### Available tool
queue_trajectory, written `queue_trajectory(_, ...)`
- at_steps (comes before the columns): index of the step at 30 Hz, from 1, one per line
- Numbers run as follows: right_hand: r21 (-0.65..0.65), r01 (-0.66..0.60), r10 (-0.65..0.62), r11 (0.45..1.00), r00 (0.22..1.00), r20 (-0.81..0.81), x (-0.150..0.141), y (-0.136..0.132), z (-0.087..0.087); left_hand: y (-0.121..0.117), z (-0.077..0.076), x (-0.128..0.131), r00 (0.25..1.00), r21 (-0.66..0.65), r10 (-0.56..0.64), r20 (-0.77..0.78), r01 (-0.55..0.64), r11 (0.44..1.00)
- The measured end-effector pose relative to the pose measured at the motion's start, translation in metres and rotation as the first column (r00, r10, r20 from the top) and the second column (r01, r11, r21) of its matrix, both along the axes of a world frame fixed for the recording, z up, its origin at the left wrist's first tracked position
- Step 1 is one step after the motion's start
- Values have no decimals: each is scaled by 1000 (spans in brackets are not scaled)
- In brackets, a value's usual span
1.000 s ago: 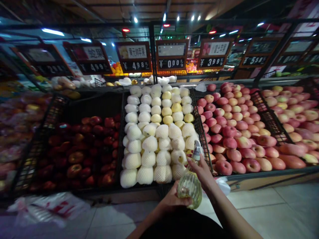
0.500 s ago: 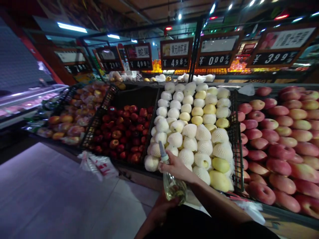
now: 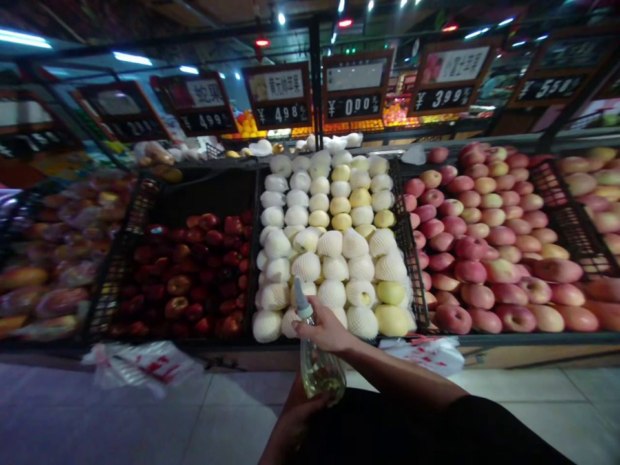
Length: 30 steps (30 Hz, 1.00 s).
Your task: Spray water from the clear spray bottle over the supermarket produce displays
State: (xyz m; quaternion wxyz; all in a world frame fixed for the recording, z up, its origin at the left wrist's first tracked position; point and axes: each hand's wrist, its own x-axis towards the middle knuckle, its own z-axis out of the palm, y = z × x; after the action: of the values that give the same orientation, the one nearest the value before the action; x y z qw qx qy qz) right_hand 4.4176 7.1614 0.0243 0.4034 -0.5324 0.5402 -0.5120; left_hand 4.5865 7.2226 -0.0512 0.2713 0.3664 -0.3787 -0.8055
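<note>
In front of the fruit crates I hold a clear bottle [image 3: 317,378] upright, tilted slightly to the left. It has a pale grey-blue nozzle top and some yellowish liquid in the bottom. My right hand [image 3: 325,328] is closed around its neck, just under the nozzle. Down at the base, my left hand [image 3: 305,408] grips the bottle from below; its fingers are partly hidden in shadow. Right behind the bottle lie yellow apples [image 3: 334,265], many of them in white foam nets, stacked in a black crate.
Dark red apples [image 3: 194,284] fill a crate to the left, with bagged fruit [image 3: 62,271] beyond. Pink apples [image 3: 484,258] stand to the right. Plastic bags [image 3: 145,365] hang at the stand's front edge, above the tiled floor [image 3: 232,413]. Price signs [image 3: 278,97] hang overhead.
My view has turned to the right, so the crates and signs sit further left and more pink apples show. Both hands keep their hold on the bottle.
</note>
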Motion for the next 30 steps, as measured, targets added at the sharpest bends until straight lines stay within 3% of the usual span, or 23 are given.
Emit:
queue_trajectory(5, 37, 309, -311, 950, 949, 58, -55, 46, -8, -18, -13, -43, 943, -60, -331, 32, 332, 941)
queue_trajectory(10, 100, 591, -599, 800, 789, 133, -96, 103, -11, -18, -3, -98, 799, -19, -601, 5, 601, 799)
queue_trajectory(14, 182, 754, -776, 631, 608, 168, -110, 142, -11, -7, 7, -128, 685, 35, -728, -34, 729, 684)
queue_trajectory(18, 238, 783, -818, 575, 546, 180, -114, 157, -8, -1, 13, -138, 643, 62, -763, -64, 766, 640)
queue_trajectory(22, 236, 748, -784, 620, 597, 169, -113, 144, -6, -4, 13, -133, 689, 71, -721, -73, 725, 685)
queue_trajectory(26, 185, 612, -635, 769, 764, 114, -106, 112, -7, -12, 7, -113, 790, 39, -610, -63, 612, 790)
queue_trajectory(30, 123, 388, -399, 913, 913, 82, -84, 68, -13, -15, 1, -76, 917, -30, -399, -21, 398, 917)
